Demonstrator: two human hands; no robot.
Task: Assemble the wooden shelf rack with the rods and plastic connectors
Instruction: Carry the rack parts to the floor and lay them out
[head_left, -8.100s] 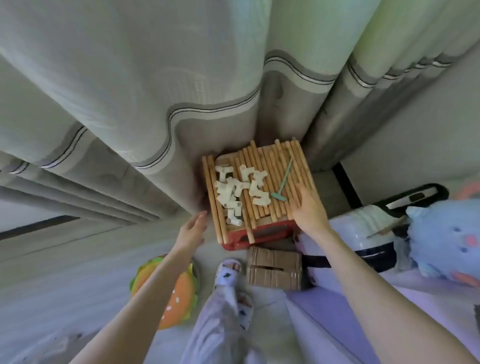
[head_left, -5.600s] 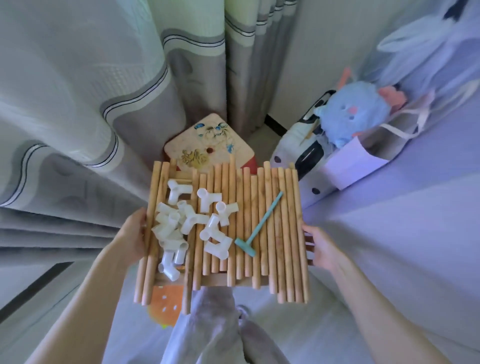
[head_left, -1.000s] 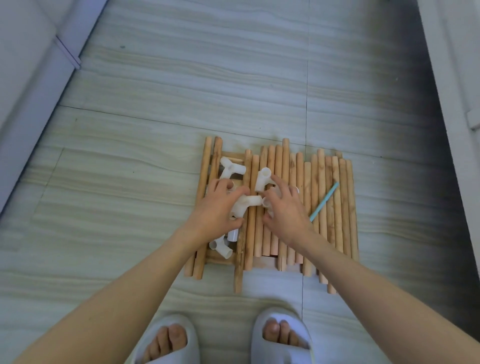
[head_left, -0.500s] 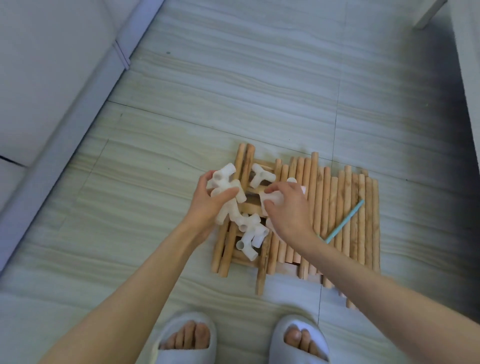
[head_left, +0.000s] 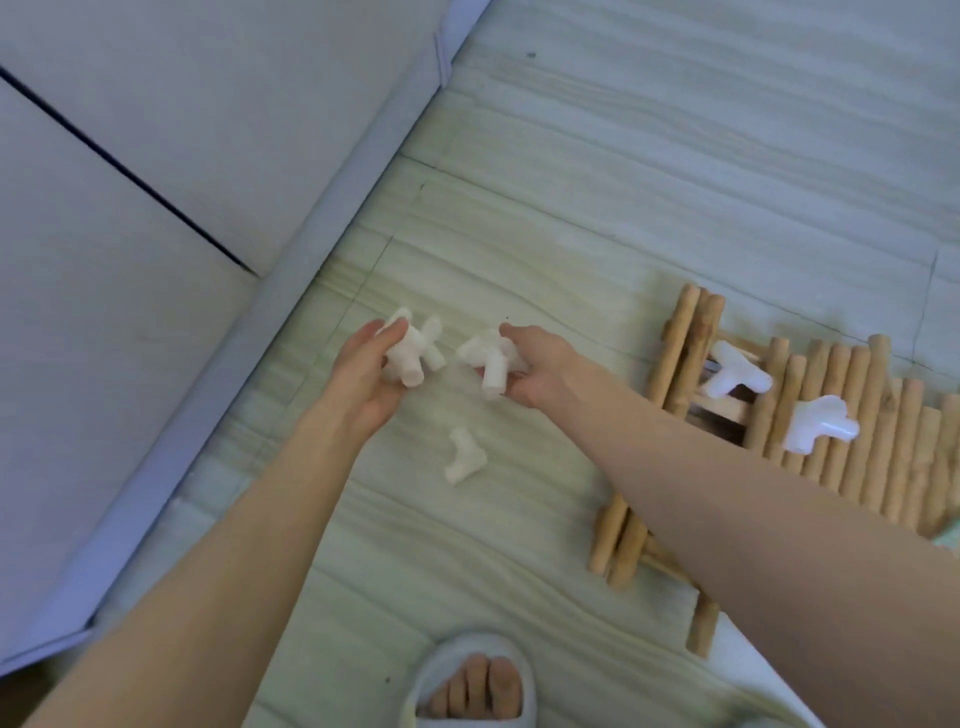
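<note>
A home interior, pale wood-grain tiled floor (head_left: 649, 156), white panelled furniture front (head_left: 156, 182) along the left, a bare foot in a white house slipper (head_left: 475, 686)

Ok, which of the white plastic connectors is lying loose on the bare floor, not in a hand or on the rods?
The small connector on the tile below both hands. The left hand and right hand grip others, and two rest on the wooden rods.

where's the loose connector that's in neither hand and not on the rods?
In the head view, the loose connector lies on the floor tiles, just below the left hand and right hand, left of the wooden rods.
</note>
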